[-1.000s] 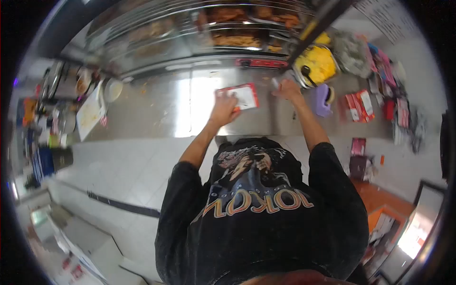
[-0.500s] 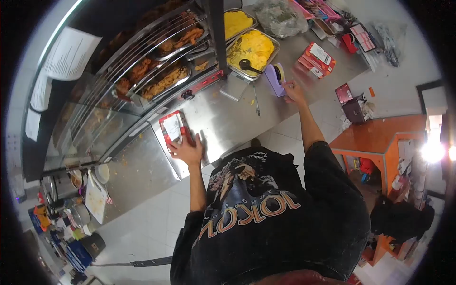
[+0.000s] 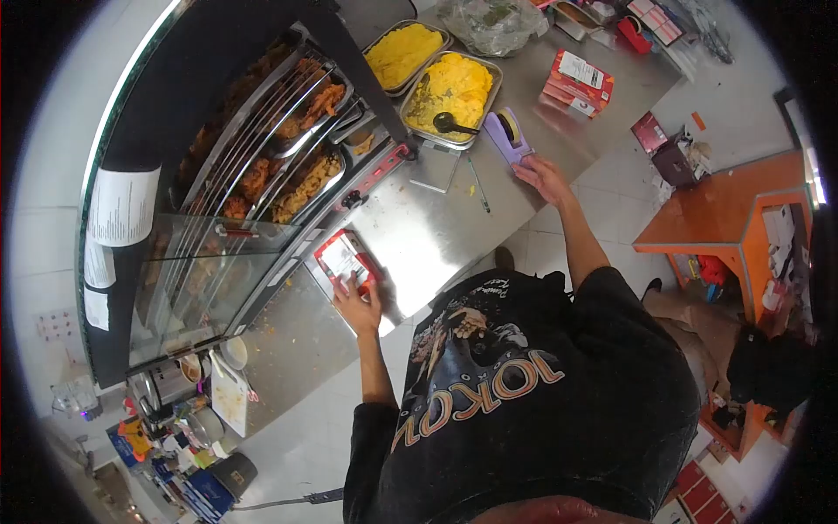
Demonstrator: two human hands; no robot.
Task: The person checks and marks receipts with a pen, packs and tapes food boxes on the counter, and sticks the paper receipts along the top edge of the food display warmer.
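Observation:
My left hand [image 3: 359,311] lies over the near end of a red box with a white label [image 3: 346,258], its fingers and thumb gripping the box against the steel counter [image 3: 428,236]. At the near end of a purple tape dispenser [image 3: 500,137] is my right hand [image 3: 547,180]. Its fingers are drawn together there, touching that end; whether a strip of tape is between them is too small to tell. A roll of tape [image 3: 509,127] sits in the dispenser. A pen [image 3: 479,185] and a small flat scale [image 3: 436,168] lie left of it.
Two metal trays of yellow food [image 3: 451,91] stand at the back, one with a black ladle [image 3: 455,123]. A glass display case [image 3: 253,192] with fried food borders the counter on the left. Red boxes [image 3: 579,82] sit at the right, an orange table [image 3: 698,210] beyond.
The view has turned and shifted slightly. My right hand has drawn a little back toward me at the dispenser's end, fingers straighter. My left hand stays on the red box.

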